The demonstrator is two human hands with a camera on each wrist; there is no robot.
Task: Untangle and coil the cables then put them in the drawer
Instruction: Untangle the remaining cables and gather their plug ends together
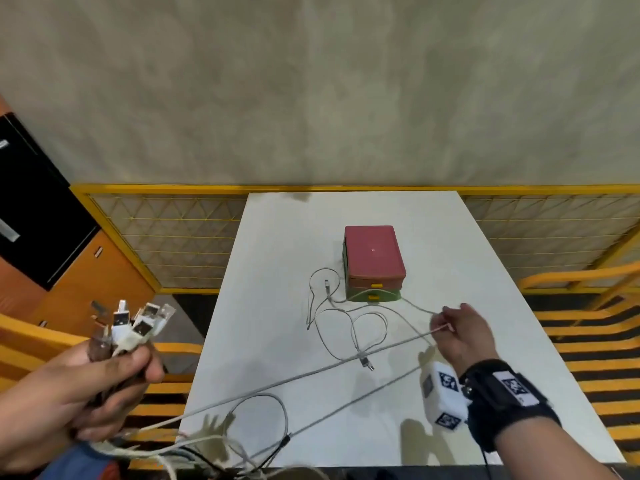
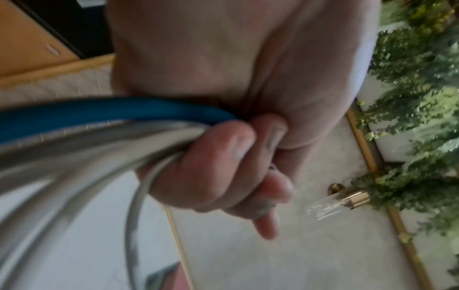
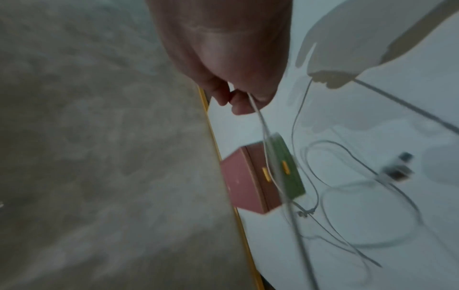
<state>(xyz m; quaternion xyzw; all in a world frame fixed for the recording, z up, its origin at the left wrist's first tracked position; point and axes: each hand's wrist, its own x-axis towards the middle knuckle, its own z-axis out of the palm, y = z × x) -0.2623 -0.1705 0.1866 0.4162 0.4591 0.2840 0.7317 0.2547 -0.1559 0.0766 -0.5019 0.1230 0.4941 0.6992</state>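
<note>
My left hand [image 1: 104, 379] is raised off the table's left side and grips a bundle of cables [image 2: 104, 149], their USB plugs [image 1: 130, 323] sticking up from the fist. White, grey and one blue cable [image 2: 99, 113] run through that fist. My right hand [image 1: 457, 329] pinches one thin white cable [image 1: 301, 374] that stretches taut from the left hand across the white table [image 1: 277, 237]. More thin cables [image 1: 349, 327] lie looped on the table in front of a small drawer box [image 1: 372, 261] with a red top and green lower drawer [image 3: 288, 166].
Loose cable ends [image 1: 256, 424] hang over the table's near edge. A yellow mesh railing [image 1: 166, 237] runs behind and left of the table. An orange cabinet [image 1: 86, 271] stands at far left. Yellow-and-black striped flooring [image 1: 588, 341] lies to the right.
</note>
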